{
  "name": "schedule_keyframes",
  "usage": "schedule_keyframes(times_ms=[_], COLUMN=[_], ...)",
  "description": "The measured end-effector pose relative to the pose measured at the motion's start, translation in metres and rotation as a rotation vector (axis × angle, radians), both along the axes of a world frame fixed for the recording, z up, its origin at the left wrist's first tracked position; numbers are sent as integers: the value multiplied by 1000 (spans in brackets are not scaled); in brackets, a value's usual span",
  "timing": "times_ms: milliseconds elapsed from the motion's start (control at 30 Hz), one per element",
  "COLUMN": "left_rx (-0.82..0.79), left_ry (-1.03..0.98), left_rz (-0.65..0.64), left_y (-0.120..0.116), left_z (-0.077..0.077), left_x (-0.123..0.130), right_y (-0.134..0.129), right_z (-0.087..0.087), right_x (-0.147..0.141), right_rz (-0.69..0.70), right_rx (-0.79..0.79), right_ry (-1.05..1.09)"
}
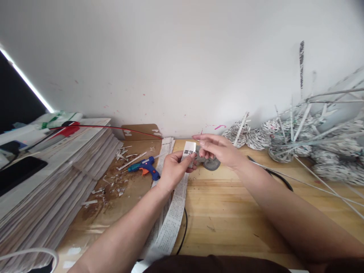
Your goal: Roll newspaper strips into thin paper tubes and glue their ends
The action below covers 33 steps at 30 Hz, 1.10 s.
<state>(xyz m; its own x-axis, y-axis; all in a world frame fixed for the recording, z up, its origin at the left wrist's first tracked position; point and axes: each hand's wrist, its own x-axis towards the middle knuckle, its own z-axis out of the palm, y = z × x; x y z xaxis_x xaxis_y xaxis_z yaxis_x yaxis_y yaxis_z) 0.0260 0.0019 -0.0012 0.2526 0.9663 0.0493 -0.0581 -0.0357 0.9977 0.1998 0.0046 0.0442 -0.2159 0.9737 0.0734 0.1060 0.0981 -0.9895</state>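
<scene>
A long strip of printed newspaper (pixel 174 220) runs up from near my body to my left hand (pixel 173 168). The thumb and fingers of that hand grip its upper end, where large black characters show. Close to the strip's top right edge is my right hand (pixel 217 149), fingers curled and thumb near the index finger. Anything in this pinch is too small to make out. A round grey disc-like object (pixel 212 163) lies behind and below the right hand, partly hidden. More newspaper strips (pixel 167 148) lie in a narrow pile under and behind the left hand.
A blue glue gun (pixel 146 167) lies to the left among paper scraps (pixel 113 185). Further left stands a tall newspaper stack (pixel 76 178) with a black phone (pixel 22 172) on it. Woven paper pieces (pixel 284 140) with long paper sticks fill the right; a black cable (pixel 277 174) lies nearby.
</scene>
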Motion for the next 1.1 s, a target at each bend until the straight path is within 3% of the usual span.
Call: schedule_keyframes(times_ms=[167,400,633,1100], left_rx=[19,19,26,30], left_ry=[-4,6,8,50], left_rz=[-26,-35,-29,-28], left_y=[-1,-3,-4,-8], left_z=[-1,0,1,3], left_x=[0,1,1,2], right_y=[-1,3,2,3], right_z=[-4,-10,-8,-10], right_x=[-4,-3,-2,-7], right_rz=[74,-29,29,-39], right_rx=[56,-5,28,-43], right_ry=[-61,-45,-105,-16])
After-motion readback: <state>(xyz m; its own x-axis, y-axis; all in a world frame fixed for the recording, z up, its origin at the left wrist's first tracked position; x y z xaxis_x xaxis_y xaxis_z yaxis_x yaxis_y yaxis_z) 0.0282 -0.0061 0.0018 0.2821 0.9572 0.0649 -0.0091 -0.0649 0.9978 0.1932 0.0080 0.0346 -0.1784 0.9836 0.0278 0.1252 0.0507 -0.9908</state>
